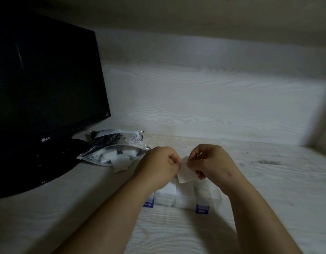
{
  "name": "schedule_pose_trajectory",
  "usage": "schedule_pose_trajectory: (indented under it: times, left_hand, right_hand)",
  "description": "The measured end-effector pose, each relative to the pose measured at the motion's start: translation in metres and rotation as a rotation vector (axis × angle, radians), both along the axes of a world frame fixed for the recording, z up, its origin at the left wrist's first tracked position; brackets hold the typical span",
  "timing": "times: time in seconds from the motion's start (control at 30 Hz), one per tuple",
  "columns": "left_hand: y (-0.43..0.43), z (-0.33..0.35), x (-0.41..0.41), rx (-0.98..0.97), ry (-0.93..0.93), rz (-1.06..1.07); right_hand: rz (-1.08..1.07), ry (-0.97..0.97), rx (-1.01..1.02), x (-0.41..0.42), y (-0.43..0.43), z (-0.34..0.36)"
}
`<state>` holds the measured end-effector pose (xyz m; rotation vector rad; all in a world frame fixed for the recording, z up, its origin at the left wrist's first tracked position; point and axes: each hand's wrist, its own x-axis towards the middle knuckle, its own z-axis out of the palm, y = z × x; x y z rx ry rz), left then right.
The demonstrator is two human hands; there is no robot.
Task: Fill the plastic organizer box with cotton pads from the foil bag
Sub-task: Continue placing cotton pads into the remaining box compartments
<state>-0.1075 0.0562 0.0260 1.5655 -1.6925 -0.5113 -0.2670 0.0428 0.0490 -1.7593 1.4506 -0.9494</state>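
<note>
One cotton pad (187,174), pinched by left hand (158,166) and right hand (213,162), long axis near upright

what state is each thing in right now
foil bag: open, lying on its side, spare pads spilling from its mouth
cotton pad: held above the box, pinched from both sides
left hand: pinches the pad's left edge
right hand: pinches the pad's right edge
organizer box: partly filled; lid not made out
monitor: screen dark
</note>
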Motion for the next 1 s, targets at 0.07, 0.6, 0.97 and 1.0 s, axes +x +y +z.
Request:
schedule_pose_trajectory:
  times: [0.07,0.6,0.97,1.0]
  left_hand:
    - [0.003,-0.005,-0.002,-0.016,-0.068,-0.031]
    - [0.014,-0.007,-0.005,-0.037,-0.320,-0.123]
    - [0.006,-0.014,-0.003,-0.036,-0.510,-0.109]
    - [0.006,-0.014,-0.003,-0.019,-0.523,-0.113]
  right_hand:
    - [0.028,0.054,0.049,-0.001,0.001,0.000]
    - [0.104,0.317,0.351,0.001,0.005,0.002]
    - [0.065,0.406,0.378,0.009,0.003,0.000]
    - [0.070,0.429,0.370,0.009,0.003,-0.001]
